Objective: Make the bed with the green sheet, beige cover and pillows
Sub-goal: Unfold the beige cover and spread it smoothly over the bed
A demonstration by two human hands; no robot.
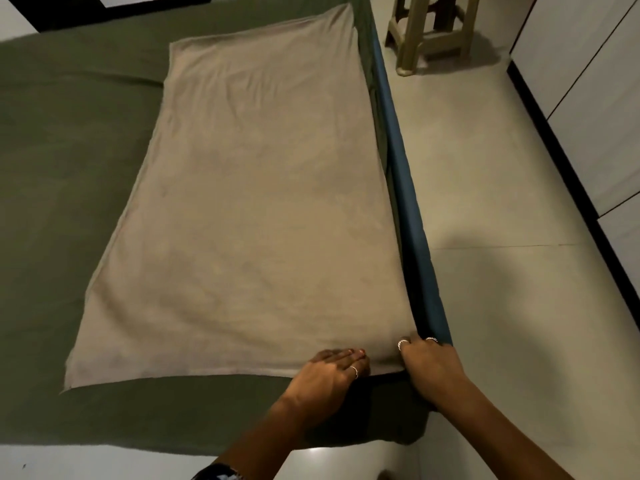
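The green sheet (69,168) covers the whole bed. On its right half lies the beige cover (256,209), spread flat in a long rectangle with a few wrinkles. My left hand (329,370) presses on the cover's near edge with straight fingers. My right hand (427,363) grips the cover's near right corner at the bed's edge, fingers curled down over the side. No pillows are in view.
A blue bed frame rail (405,188) runs along the bed's right side. A beige plastic stool (433,32) stands on the tiled floor (502,237) at the far right. White cabinet doors (606,98) line the right wall.
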